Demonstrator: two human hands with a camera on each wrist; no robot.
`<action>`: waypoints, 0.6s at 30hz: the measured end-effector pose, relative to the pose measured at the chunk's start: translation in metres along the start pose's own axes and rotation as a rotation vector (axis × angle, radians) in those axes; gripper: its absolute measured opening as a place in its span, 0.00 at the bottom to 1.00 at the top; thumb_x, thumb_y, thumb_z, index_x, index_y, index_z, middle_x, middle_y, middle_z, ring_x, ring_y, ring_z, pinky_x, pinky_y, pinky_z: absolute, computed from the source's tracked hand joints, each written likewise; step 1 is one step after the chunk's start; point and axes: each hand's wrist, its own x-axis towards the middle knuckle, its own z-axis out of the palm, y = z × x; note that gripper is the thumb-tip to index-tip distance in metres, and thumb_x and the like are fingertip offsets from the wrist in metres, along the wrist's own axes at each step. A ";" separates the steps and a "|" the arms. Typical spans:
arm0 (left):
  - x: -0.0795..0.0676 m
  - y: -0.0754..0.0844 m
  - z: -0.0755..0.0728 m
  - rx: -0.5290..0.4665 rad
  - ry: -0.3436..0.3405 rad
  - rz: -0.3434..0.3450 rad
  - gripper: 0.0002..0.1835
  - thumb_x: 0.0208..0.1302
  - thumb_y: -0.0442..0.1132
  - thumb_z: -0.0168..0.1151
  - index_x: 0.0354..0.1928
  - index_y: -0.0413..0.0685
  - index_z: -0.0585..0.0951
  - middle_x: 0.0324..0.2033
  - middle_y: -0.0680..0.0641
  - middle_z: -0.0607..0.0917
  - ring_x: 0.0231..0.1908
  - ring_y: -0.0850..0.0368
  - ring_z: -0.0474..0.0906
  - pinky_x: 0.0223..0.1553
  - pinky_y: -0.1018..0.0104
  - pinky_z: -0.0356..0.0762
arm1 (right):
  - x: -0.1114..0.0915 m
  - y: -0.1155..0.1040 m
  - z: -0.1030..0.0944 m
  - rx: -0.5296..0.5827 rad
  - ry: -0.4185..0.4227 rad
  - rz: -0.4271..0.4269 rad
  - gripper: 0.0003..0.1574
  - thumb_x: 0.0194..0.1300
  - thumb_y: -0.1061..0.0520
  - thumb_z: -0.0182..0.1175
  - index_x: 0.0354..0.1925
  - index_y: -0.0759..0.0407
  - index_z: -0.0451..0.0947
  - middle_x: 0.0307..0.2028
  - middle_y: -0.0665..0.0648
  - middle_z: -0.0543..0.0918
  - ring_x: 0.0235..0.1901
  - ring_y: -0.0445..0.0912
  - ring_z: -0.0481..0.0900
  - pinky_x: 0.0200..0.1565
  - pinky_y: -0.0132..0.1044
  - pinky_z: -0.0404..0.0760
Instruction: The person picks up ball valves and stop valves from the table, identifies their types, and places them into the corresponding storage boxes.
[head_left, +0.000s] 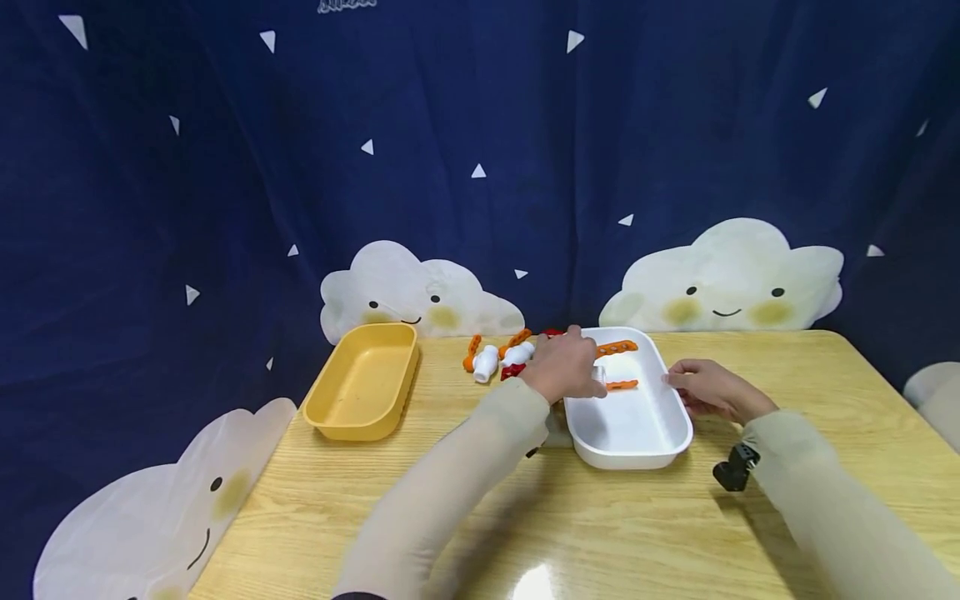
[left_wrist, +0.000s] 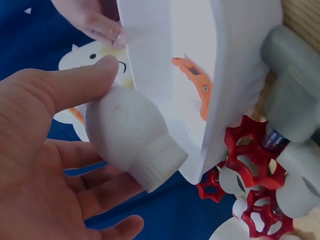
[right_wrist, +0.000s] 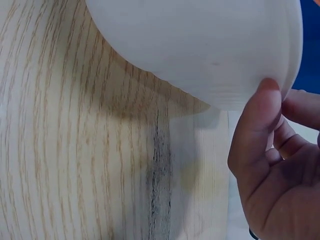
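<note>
My left hand [head_left: 564, 367] is above the left side of a white tray [head_left: 637, 429]. It holds a white plastic ball valve [left_wrist: 127, 127] between thumb and fingers, and a bit of orange handle [left_wrist: 77, 115] shows behind it in the left wrist view. Inside the tray lies a piece with an orange handle [left_wrist: 197, 82]; its white body is hard to make out against the tray. On the tray's right side, my right hand [head_left: 712, 390] pinches the rim, thumb [right_wrist: 265, 105] on the outer wall.
Left of the tray lie white valves [head_left: 486, 363] with orange handles. Grey pipe valves [left_wrist: 292, 105] with red handwheels [left_wrist: 255, 155] crowd close to the tray's left wall. A yellow tray [head_left: 360, 392] stands farther left. A dark blue curtain [head_left: 480, 100] hangs behind the table [head_left: 600, 525].
</note>
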 end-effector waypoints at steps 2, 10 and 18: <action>0.003 0.001 -0.001 0.013 -0.018 0.007 0.17 0.56 0.62 0.68 0.36 0.59 0.82 0.41 0.52 0.78 0.42 0.59 0.75 0.53 0.50 0.77 | 0.000 0.001 0.001 -0.001 0.005 0.008 0.18 0.77 0.52 0.48 0.54 0.66 0.68 0.28 0.50 0.76 0.26 0.40 0.76 0.31 0.33 0.82; 0.016 0.012 -0.006 -0.015 -0.105 -0.074 0.17 0.53 0.63 0.70 0.34 0.61 0.81 0.40 0.55 0.79 0.43 0.57 0.76 0.51 0.55 0.71 | 0.000 0.002 0.001 0.005 -0.007 -0.015 0.19 0.77 0.52 0.48 0.55 0.67 0.67 0.29 0.51 0.74 0.25 0.40 0.75 0.30 0.32 0.81; 0.028 0.016 -0.002 -0.077 -0.215 -0.119 0.23 0.50 0.65 0.72 0.40 0.60 0.80 0.33 0.59 0.80 0.37 0.61 0.76 0.37 0.67 0.76 | -0.001 0.001 0.000 0.005 -0.005 -0.028 0.19 0.77 0.52 0.48 0.54 0.67 0.67 0.28 0.50 0.74 0.24 0.39 0.75 0.30 0.33 0.82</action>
